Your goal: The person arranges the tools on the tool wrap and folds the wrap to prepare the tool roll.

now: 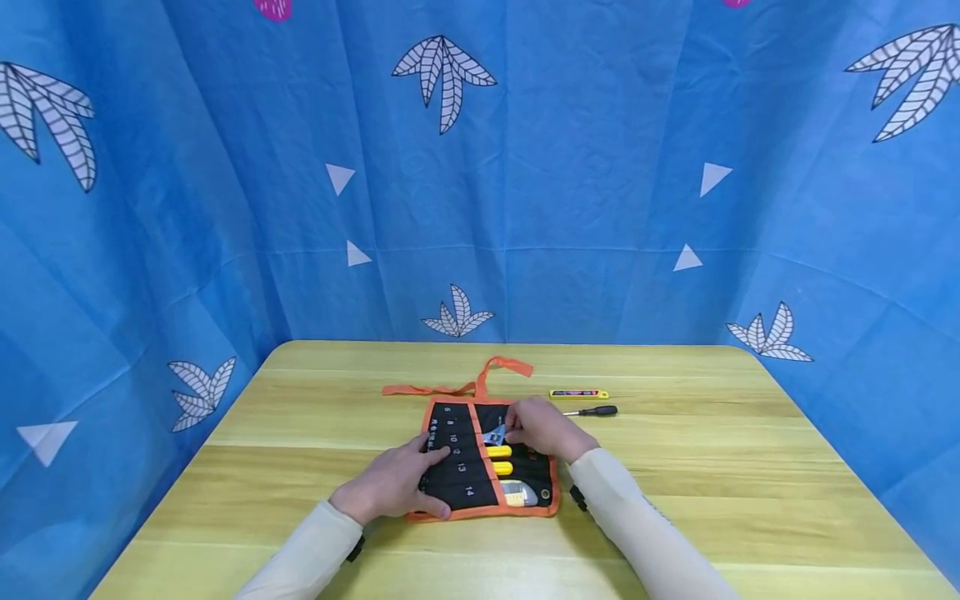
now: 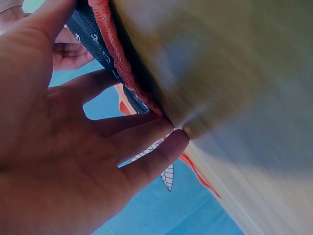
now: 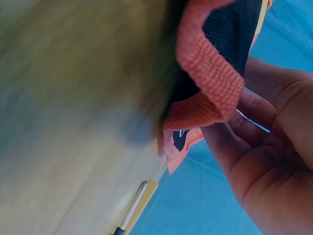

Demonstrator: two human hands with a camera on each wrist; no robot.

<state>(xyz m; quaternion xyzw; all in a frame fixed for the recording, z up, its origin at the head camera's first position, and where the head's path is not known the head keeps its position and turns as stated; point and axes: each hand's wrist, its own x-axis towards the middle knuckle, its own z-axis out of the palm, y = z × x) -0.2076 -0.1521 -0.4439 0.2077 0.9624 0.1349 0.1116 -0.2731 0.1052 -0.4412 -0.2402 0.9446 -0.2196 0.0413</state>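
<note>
A black tool roll (image 1: 450, 475) with orange edging and printed sizes lies unfolded on the table. My left hand (image 1: 401, 479) rests on its left part, fingers spread; in the left wrist view the fingers (image 2: 146, 142) reach along the orange edge. Over the right part, my right hand (image 1: 540, 427) pinches a small silver-and-blue tool (image 1: 493, 436) at a pocket; its kind is partly hidden by the fingers. Below it, two yellow handles (image 1: 501, 468) and a grey-and-yellow tool (image 1: 519, 493) stick out of the pockets. The right wrist view shows a thin metal edge (image 3: 252, 121) by the fingers.
Right of the roll lie a screwdriver (image 1: 600, 411) with a black handle and, behind it, a flat yellow pack (image 1: 578, 394). Orange ties (image 1: 510, 364) stretch from the roll's far edge. A blue curtain (image 1: 600, 208) hangs beyond the wooden table (image 1: 712, 467).
</note>
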